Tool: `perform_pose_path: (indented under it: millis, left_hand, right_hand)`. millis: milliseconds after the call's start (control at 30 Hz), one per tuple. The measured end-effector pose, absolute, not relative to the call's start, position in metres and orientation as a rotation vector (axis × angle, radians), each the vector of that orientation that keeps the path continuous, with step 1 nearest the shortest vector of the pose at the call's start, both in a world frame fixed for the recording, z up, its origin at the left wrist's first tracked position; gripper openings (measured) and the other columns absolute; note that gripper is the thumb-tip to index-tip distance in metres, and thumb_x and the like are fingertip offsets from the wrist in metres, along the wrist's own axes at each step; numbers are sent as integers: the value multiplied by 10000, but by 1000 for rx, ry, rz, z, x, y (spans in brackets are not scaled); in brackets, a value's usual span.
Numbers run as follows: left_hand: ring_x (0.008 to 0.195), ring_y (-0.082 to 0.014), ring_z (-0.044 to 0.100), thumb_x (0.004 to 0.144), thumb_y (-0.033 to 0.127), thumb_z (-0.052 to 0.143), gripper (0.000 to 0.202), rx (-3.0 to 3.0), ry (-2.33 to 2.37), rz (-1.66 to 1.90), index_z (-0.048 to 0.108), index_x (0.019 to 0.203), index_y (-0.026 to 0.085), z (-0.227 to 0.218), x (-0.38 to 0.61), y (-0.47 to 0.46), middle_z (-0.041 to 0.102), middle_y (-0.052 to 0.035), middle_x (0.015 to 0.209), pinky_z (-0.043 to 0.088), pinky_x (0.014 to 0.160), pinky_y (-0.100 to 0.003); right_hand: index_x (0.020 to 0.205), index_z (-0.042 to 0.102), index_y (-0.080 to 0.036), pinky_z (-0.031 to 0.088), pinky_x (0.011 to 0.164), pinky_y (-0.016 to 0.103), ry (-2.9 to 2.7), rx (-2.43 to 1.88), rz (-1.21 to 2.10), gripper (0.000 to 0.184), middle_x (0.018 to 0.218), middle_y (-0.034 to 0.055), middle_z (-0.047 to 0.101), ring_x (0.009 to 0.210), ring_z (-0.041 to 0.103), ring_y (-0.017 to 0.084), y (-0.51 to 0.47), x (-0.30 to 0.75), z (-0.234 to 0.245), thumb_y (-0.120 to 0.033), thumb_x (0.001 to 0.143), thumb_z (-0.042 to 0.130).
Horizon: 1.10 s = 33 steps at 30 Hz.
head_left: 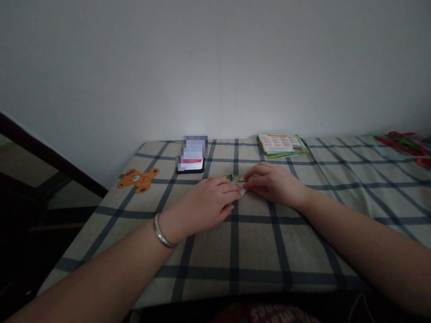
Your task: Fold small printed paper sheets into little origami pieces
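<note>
A small piece of printed paper [231, 177], green with a white underside showing at one corner, lies on the checked cloth between my hands. It looks folded, though my fingers cover most of it. My left hand [210, 201], with a silver bangle at the wrist, presses on its left and near side with fingers close together. From the right, my right hand [271, 183] pinches the paper's edge between thumb and fingers. The fingertips of both hands almost meet over the paper.
A phone [191, 154] with a lit screen lies near the wall. Right of it sits a stack of printed cards or leaflets [282, 144]. An orange bear figure [138, 180] is at the left. Red and green strips [400, 142] lie at the far right.
</note>
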<state>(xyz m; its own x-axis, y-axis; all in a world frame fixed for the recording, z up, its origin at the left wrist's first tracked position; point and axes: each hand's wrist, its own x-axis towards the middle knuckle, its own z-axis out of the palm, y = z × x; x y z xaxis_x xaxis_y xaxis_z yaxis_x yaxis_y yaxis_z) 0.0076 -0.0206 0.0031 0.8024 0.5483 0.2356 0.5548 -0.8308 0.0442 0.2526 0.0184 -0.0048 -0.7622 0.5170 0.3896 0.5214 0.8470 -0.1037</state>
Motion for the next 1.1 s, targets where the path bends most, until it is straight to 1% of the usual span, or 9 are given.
perform_pose_path:
  millis: [67, 167, 367, 567, 700, 833, 1000, 1100]
  left_hand:
    - [1187, -220, 525, 899, 210, 529, 323, -2949, -900, -376, 596, 1215, 202, 4, 8, -21, 623, -37, 1260, 426, 1030, -414]
    - [1168, -229, 536, 898, 213, 524, 285, -2942, -887, -369, 617, 1165, 179, 6, 9, -22, 630, -53, 1240, 431, 1027, -424]
    - [1142, -239, 547, 905, 213, 507, 232, -2940, -891, -360, 641, 1092, 178, 6, 10, -22, 647, -66, 1186, 443, 1006, -440]
    - [1151, -249, 538, 886, 213, 536, 232, -2929, -864, -335, 633, 1094, 178, 6, 10, -23, 641, -67, 1192, 442, 1007, -442]
    - [1154, -247, 532, 893, 211, 527, 228, -2930, -841, -317, 632, 1090, 162, 7, 10, -23, 640, -73, 1188, 438, 1016, -435]
    - [1148, -226, 529, 915, 213, 500, 225, -2950, -826, -342, 632, 1089, 160, 6, 10, -21, 634, -64, 1201, 423, 1036, -408]
    - [1166, -231, 519, 919, 220, 504, 252, -2954, -840, -345, 619, 1137, 170, 4, 9, -20, 630, -56, 1223, 413, 1040, -411]
    - [1176, -224, 520, 918, 220, 508, 269, -2969, -839, -379, 612, 1162, 175, 4, 9, -20, 628, -60, 1236, 406, 1047, -405]
  right_hand:
    - [1020, 736, -256, 507, 815, 337, -2638, -748, -4, 210, 1071, 66, 677, 954, 615, 190, 16, 253, -2, -223, 900, 566]
    - [1030, 729, -267, 497, 862, 346, -2715, -655, 14, 210, 1124, 54, 675, 1032, 594, 197, 12, 252, 3, -242, 909, 560]
    - [1018, 721, -251, 488, 876, 348, -2744, -595, -49, 192, 1087, 40, 702, 1057, 582, 205, 10, 248, 4, -256, 912, 561]
    - [993, 719, -243, 483, 836, 336, -2826, -636, -124, 175, 1063, 45, 697, 1007, 592, 203, 9, 243, 9, -266, 918, 563]
    - [994, 719, -269, 476, 787, 322, -2861, -665, -181, 157, 1050, 25, 699, 970, 607, 197, 8, 243, 15, -263, 906, 589]
    - [1017, 722, -302, 478, 765, 307, -2858, -704, -159, 179, 1080, 6, 698, 952, 623, 181, 6, 245, 19, -242, 895, 605]
    - [995, 738, -297, 479, 780, 311, -2862, -843, -122, 187, 1106, 9, 701, 947, 645, 183, 3, 245, 25, -221, 895, 599]
    - [969, 748, -289, 470, 744, 289, -2834, -903, -124, 188, 1093, 13, 709, 911, 654, 173, 3, 247, 25, -230, 898, 585]
